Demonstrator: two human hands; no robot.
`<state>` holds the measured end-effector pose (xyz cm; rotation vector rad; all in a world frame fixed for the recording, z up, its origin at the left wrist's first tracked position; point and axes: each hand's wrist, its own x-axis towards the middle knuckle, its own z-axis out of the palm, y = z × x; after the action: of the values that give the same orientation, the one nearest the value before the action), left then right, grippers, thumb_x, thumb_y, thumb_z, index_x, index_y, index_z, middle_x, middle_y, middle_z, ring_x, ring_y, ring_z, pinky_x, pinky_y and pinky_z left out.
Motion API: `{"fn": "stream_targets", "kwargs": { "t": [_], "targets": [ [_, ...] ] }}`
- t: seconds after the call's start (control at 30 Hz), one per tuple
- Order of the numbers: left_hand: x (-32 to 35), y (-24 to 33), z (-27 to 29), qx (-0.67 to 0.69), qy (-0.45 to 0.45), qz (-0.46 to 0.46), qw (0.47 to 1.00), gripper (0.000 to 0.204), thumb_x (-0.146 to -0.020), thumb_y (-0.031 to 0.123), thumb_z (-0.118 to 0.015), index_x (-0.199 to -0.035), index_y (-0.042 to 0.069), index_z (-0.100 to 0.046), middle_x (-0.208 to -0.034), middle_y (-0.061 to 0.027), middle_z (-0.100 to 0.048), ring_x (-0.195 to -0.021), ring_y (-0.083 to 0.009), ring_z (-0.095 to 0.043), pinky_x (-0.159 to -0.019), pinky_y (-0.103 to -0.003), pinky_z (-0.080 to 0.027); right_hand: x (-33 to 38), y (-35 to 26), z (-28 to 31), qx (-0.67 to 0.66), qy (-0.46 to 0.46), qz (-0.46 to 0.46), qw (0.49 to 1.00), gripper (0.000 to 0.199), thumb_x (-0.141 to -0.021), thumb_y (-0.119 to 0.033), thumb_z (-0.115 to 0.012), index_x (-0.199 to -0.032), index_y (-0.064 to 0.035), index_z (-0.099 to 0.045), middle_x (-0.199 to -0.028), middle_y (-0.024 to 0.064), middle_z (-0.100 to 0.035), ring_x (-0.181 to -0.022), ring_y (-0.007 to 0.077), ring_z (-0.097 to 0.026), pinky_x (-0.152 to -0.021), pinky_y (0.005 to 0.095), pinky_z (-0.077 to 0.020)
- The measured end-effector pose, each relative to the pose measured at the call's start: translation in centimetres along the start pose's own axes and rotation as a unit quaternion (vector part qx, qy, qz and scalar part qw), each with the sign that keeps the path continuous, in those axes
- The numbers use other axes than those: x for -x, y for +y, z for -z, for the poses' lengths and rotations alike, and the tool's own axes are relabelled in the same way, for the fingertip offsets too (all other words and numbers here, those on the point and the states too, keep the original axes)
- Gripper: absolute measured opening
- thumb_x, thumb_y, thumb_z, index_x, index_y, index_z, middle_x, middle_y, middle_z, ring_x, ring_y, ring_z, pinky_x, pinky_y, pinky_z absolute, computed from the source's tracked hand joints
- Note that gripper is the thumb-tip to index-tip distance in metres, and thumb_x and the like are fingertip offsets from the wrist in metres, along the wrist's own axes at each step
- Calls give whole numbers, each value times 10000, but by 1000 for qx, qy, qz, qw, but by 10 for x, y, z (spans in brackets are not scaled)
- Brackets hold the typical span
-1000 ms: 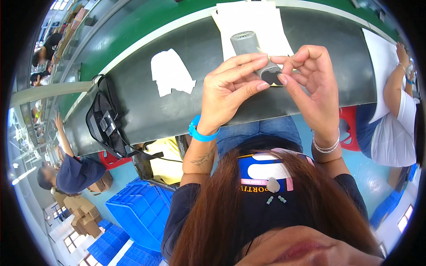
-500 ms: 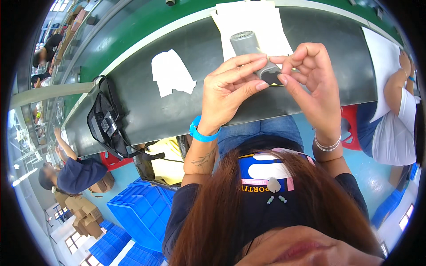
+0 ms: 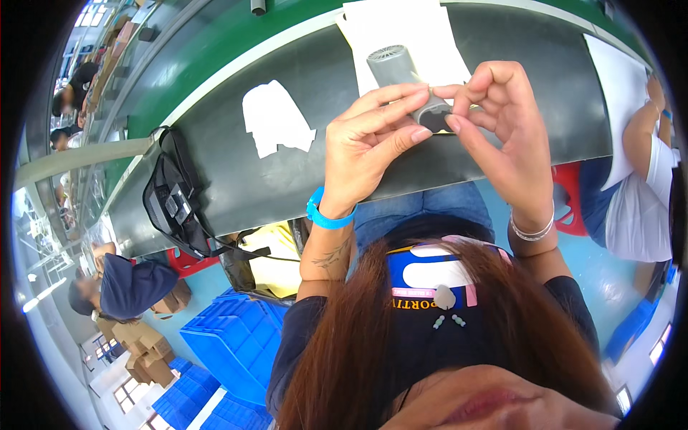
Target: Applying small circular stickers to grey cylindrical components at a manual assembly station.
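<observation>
Hands both pinched shut on grey cylinder (image 3: 405,82) — left hand (image 3: 373,147) and right hand (image 3: 505,132) gripping its near end above grey belt (image 3: 236,179).

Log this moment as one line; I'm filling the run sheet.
left hand: holds grey cylinder | right hand: pinches its lower end | under: white sheet, dark belt
</observation>
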<state>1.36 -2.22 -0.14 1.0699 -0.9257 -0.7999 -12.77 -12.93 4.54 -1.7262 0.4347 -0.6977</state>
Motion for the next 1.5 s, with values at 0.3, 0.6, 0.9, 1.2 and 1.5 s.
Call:
{"fn": "stream_targets", "kwargs": {
  "t": [0.3,0.6,0.9,1.2,1.5],
  "targets": [
    [0,0,-1,-8,0,0,1000,373,-777,-89,-661,-1139,-2,-630,-1181,-119,-575,-861,-119,-603,-766,-237,-543,0,-2,0,16,1,-4,1000,321,-819,123,-545,-1065,-19,-396,-904,64,-543,-1029,178,-598,-820,258,-507],
    [1,-1,-3,-11,12,-2,1000,356,-783,-87,-663,-1128,-4,-636,-1183,-116,-576,-876,-115,-604,-761,-228,-535,3,0,0,29,12,6,999,320,-820,110,-558,-1073,-16,-409,-885,67,-556,-1003,188,-611,-848,269,-483],
    [1,-2,-11,-20,15,-9,1000,343,-787,-89,-658,-1118,0,-641,-1169,-103,-579,-893,-113,-607,-777,-224,-547,7,-4,-2,229,85,82,966,362,-771,67,-614,-1083,-18,-452,-769,56,-597,-779,129,-604,-828,267,-438],
    [2,-2,-11,-42,10,-10,999,321,-788,-82,-659,-1101,-10,-647,-1162,-106,-582,-882,-117,-617,-769,-226,-552,8,-11,-2,314,68,75,944,401,-760,39,-641,-1113,-34,-465,-756,51,-590,-734,153,-597,-783,273,-456],
    [-1,4,3,17,42,-14,999,317,-815,-99,-614,-1125,-33,-614,-1184,-142,-560,-891,-157,-635,-779,-252,-555,-22,21,11,105,2,-19,994,469,-771,37,-615,-1216,-24,-480,-1054,81,-591,-708,111,-580,-664,234,-477]
  ]
}}
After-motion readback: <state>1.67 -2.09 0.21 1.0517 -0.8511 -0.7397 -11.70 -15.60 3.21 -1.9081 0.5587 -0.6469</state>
